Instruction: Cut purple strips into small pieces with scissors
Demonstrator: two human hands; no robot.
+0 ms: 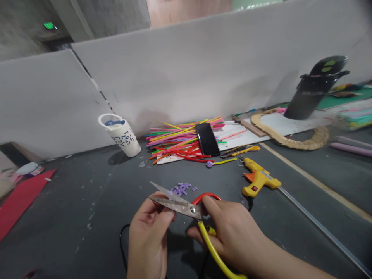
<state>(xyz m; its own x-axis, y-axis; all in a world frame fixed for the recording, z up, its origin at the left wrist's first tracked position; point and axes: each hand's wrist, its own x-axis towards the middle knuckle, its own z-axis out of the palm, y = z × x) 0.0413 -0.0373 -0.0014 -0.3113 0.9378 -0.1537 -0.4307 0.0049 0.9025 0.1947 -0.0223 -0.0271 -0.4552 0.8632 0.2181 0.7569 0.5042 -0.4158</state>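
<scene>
right hand (232, 228) holds open scissors (181, 204) beside left hand (147, 236).

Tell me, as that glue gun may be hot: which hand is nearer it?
Right. The right hand, holding the scissors, is beside the glue gun; the left hand is farther left.

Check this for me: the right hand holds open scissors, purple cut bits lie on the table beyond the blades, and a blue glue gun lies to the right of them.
Not quite: the glue gun is yellow, not blue, as the head view shows. The rest holds: the right hand grips the open scissors, and purple bits lie on the table beyond the blades.
</scene>
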